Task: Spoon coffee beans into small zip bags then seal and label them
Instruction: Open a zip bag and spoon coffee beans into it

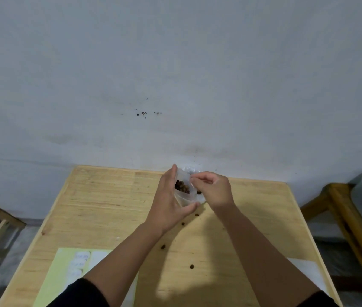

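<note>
Small clear plastic zip bag (183, 196) with dark brown coffee beans (181, 186) inside is held up just over the far edge of the light wooden bench (109, 207), near the middle of that edge, between both hands. Left hand (168, 202) cups the bag from the left side, fingers fairly straight along its face, thumb tucked under the bottom edge. Right hand (214, 188) has fingers curled, pinching the top rim of the bag on the right; cannot tell if the zip strip is already pressed closed.

Handling judgement: bag is thin, floppy film, very light, slippery; beans make up nearly all the weight and sit low, so the bottom sags and the mouth collapses unless held. Beans are hard, loose, roll easily. Best hold is the stiffer zip strip at the top, pinched at one end and run along to the other, with support under the bean mass. Squeezing the belly would push beans up into the seal.

Several stray loose coffee beans (163, 247) lie scattered on the bench toward the near middle. Pale yellow-green label sheet (49, 280) with white stickers lies at the near left corner, partly under the left forearm. White paper (304, 269) at near right edge.
</note>
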`<state>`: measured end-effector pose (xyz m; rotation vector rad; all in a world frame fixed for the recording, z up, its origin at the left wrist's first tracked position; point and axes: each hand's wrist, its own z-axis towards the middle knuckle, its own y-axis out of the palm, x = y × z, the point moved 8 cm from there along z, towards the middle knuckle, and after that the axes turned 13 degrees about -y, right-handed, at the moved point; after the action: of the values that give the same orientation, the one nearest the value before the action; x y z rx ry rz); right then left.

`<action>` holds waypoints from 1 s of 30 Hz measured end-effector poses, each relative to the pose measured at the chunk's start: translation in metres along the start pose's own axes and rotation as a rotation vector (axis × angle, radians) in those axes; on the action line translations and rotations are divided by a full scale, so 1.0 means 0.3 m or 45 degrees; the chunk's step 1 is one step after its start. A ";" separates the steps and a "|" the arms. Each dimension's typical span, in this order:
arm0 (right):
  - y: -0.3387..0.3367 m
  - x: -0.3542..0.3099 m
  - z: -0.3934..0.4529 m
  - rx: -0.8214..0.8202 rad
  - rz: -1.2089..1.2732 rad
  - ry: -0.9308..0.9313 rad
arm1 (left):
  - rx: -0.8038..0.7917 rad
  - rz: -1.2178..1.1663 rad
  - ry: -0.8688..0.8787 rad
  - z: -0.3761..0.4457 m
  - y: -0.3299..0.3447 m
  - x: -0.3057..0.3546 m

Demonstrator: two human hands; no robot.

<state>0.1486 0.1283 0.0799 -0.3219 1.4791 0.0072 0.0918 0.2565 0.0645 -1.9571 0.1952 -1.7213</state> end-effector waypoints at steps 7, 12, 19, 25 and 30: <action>0.017 -0.125 0.008 -0.214 -0.077 -0.074 | 0.151 -0.159 -0.097 -0.030 -0.149 0.013; -0.012 -0.145 -0.049 -0.053 0.344 -0.121 | 0.321 -0.497 -0.288 -0.051 -0.219 -0.033; 0.001 -0.181 -0.090 -0.108 0.135 -0.276 | 0.242 -0.757 -0.284 -0.079 -0.201 -0.006; -0.010 -0.199 -0.086 -0.125 0.140 -0.256 | 0.092 -0.604 -0.108 -0.073 -0.215 0.050; -0.009 -0.187 -0.085 -0.088 0.073 -0.264 | 0.088 -0.527 -0.130 -0.063 -0.212 0.050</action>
<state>0.1188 0.1311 0.1339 -0.3249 1.2837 0.1340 0.0619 0.2989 0.1088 -2.1344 -0.3245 -1.8371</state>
